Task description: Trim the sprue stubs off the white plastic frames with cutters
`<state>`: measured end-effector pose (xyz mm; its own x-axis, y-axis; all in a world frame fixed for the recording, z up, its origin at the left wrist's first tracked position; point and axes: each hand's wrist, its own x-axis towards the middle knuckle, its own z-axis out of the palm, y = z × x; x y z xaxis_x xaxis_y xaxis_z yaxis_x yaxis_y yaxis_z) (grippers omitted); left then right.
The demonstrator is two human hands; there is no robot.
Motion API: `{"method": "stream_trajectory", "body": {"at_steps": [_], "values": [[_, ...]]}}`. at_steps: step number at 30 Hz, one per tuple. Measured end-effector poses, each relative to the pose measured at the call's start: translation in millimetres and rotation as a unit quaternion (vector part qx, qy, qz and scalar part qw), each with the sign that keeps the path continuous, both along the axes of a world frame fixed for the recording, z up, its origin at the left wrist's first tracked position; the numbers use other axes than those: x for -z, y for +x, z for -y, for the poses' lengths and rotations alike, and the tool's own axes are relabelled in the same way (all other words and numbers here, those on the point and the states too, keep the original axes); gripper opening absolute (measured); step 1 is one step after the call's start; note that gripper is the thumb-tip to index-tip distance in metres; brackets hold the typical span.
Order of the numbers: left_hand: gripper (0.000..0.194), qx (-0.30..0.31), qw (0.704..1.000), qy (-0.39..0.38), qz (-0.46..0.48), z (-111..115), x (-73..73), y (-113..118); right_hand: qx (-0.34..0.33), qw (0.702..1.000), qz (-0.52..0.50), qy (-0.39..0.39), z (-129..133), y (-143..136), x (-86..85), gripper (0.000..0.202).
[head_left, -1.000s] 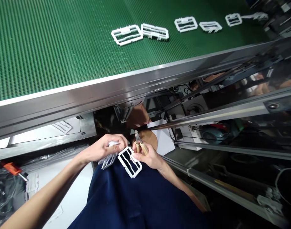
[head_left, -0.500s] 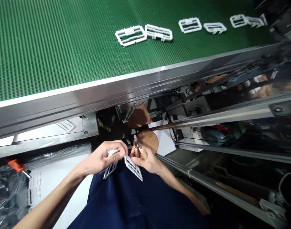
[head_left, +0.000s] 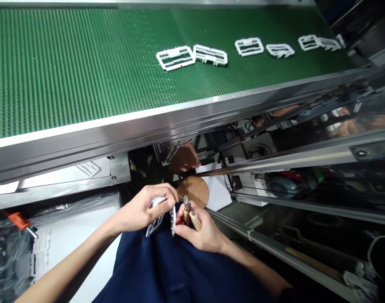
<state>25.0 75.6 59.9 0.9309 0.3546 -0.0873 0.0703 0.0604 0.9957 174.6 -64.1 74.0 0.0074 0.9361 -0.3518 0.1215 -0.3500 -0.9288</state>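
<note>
My left hand (head_left: 150, 206) is closed around a white plastic frame (head_left: 155, 225), which hangs below its fingers. A second white plastic frame (head_left: 173, 219) is seen nearly edge-on between my two hands, its upper end at my left fingertips. The thumb and fingers of my right hand (head_left: 207, 231) touch its right side. Lying across that same hand is a pair of nippers (head_left: 195, 219) with cream handles, its metal jaws pointing up and away from the frame. My fingers partly hide both frames.
Across the top runs a green conveyor belt (head_left: 69, 71) carrying several white plastic frames (head_left: 176, 57), with a metal rail (head_left: 148, 122) along its near side. An orange-handled screwdriver (head_left: 19, 220) lies on clear plastic at left. Beyond my hands stands a round brown stool (head_left: 195, 189); metal bars (head_left: 290, 160) cross the right.
The second frame has turned from showing its slotted face to nearly edge-on. Both hands sit slightly further right in view, and the belt appears lower as the camera shifts.
</note>
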Motion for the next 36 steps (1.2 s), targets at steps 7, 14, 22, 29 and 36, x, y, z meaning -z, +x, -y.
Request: {"method": "stream_trajectory", "body": {"at_steps": [7,14,22,29,36], "values": [[0.025,0.008,0.999,-0.005,-0.033,-3.2,3.0,-2.9,-0.054,0.998,0.03,-0.007,0.8,6.6,3.9,0.014],[0.025,0.035,0.998,0.024,-0.056,-5.0,-3.0,-3.1,-0.18,0.936,0.301,0.026,-14.9,54.1,-23.6,0.018],[0.025,0.048,0.997,0.027,-0.055,-4.0,-2.0,-1.8,-0.309,0.849,0.428,0.041,-31.1,63.1,-41.8,0.022],[0.024,0.05,0.997,0.03,-0.057,-1.3,-1.5,-0.7,-0.355,0.808,0.468,0.059,-36.7,66.9,-49.3,0.022],[0.026,0.054,0.997,0.023,-0.05,3.9,-1.4,1.4,-0.401,0.764,0.496,0.091,-46.8,69.6,-61.5,0.015]]}}
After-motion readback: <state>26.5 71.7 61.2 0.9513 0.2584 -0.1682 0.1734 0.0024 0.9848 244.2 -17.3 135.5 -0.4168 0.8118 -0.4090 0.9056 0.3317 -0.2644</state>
